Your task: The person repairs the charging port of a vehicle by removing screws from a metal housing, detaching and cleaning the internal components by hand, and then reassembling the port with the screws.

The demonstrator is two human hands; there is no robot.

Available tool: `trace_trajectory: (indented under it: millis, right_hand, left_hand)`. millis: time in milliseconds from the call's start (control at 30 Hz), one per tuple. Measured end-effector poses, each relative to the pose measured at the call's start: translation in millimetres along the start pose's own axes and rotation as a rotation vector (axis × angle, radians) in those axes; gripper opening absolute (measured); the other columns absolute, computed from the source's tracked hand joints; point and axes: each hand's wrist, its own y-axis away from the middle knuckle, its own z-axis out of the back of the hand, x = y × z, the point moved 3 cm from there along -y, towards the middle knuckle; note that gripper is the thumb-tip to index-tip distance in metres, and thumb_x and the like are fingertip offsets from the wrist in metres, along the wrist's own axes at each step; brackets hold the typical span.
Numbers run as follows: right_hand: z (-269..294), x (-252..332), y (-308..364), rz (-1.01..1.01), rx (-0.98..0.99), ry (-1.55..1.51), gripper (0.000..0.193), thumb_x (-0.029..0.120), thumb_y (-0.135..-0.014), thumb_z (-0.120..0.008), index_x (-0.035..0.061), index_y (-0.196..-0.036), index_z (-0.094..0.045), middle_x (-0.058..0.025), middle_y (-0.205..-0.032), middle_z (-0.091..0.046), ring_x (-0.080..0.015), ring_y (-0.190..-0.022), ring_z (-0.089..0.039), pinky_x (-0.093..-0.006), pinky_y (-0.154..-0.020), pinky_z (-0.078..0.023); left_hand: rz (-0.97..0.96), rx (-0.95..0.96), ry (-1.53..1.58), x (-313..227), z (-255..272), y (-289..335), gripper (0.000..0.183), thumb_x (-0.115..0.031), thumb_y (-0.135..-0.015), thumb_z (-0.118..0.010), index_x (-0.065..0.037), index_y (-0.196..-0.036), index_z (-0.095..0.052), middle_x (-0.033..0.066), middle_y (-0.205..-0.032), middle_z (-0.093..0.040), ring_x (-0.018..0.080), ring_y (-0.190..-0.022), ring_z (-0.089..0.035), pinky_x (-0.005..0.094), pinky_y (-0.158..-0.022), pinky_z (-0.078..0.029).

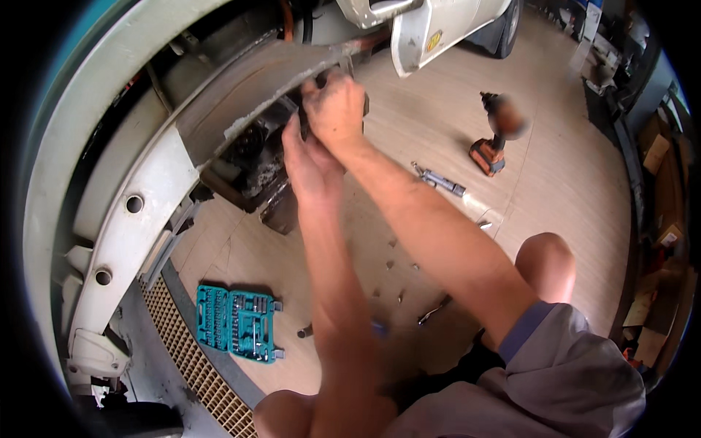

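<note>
Both my arms reach up into the open frame of a white vehicle body (157, 179). Against the edge of a worn metal panel (252, 80), my right hand (336, 109) is closed, its fingers curled round something too hidden to name. Just below it my left hand (314, 164) has its palm turned up and one digit stretched upward. Its other fingers pass behind the right hand, so their grip is hidden. Beside the left hand lies a dark, greasy mechanism (255, 142) in a metal housing (281, 212).
An orange and black cordless drill (489, 150) stands on the tiled floor at right, near a grey cylindrical tool (445, 182). A ratchet (434, 310) and several small parts lie below my arms. An open teal socket set (252, 325) sits beside a floor grate (191, 358).
</note>
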Motion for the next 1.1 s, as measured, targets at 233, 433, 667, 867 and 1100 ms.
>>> trace_trajectory:
  millis: [233, 433, 667, 867, 1100]
  right_hand:
    - [-8, -2, 9, -0.079, -0.199, -0.089, 0.018, 0.014, -0.084, -0.070, -0.0031, -0.079, -0.066, -0.0275, -0.074, -0.066, -0.0473, -0.071, -0.066, -0.0509, -0.064, -0.053]
    - [-8, -2, 16, -0.083, -0.318, -0.109, 0.017, 0.011, -0.083, -0.072, -0.0021, -0.094, -0.069, -0.0265, -0.078, -0.068, -0.0465, -0.076, -0.067, -0.0497, -0.070, -0.054]
    - [-13, -5, 6, -0.031, -0.327, -0.018, 0.023, 0.018, -0.087, -0.068, -0.0020, -0.075, -0.068, -0.0266, -0.072, -0.066, -0.0461, -0.069, -0.066, -0.0504, -0.066, -0.054]
    - [-19, -4, 4, -0.002, -0.291, 0.108, 0.025, 0.022, -0.090, -0.066, 0.0000, -0.078, -0.068, -0.0268, -0.069, -0.067, -0.0449, -0.067, -0.069, -0.0510, -0.065, -0.058]
    - [-16, -6, 9, -0.037, -0.352, 0.049, 0.027, 0.023, -0.083, -0.076, -0.0004, -0.075, -0.065, -0.0241, -0.070, -0.067, -0.0448, -0.066, -0.067, -0.0503, -0.064, -0.055]
  left_hand:
    - [0.041, 0.094, -0.030, 4, 7, -2, 0.055, -0.043, -0.102, -0.045, -0.008, -0.144, -0.045, 0.0101, -0.145, -0.052, 0.0265, -0.134, -0.049, 0.0417, -0.113, -0.038]
    - [0.065, 0.140, 0.024, 3, 11, -2, 0.058, -0.044, -0.102, -0.045, -0.006, -0.146, -0.042, 0.0103, -0.143, -0.053, 0.0260, -0.129, -0.053, 0.0399, -0.109, -0.042]
    - [0.060, 0.145, -0.015, 0, 10, -2, 0.058, -0.046, -0.102, -0.045, -0.007, -0.145, -0.042, 0.0103, -0.140, -0.054, 0.0252, -0.130, -0.051, 0.0407, -0.110, -0.040]
    - [0.063, 0.143, -0.013, -5, 7, -3, 0.056, -0.044, -0.101, -0.046, -0.007, -0.143, -0.045, 0.0101, -0.139, -0.055, 0.0258, -0.129, -0.052, 0.0412, -0.109, -0.041]
    - [0.087, 0.157, -0.032, -1, 8, -8, 0.055, -0.042, -0.100, -0.048, -0.006, -0.141, -0.047, 0.0090, -0.141, -0.055, 0.0264, -0.128, -0.053, 0.0415, -0.111, -0.039]
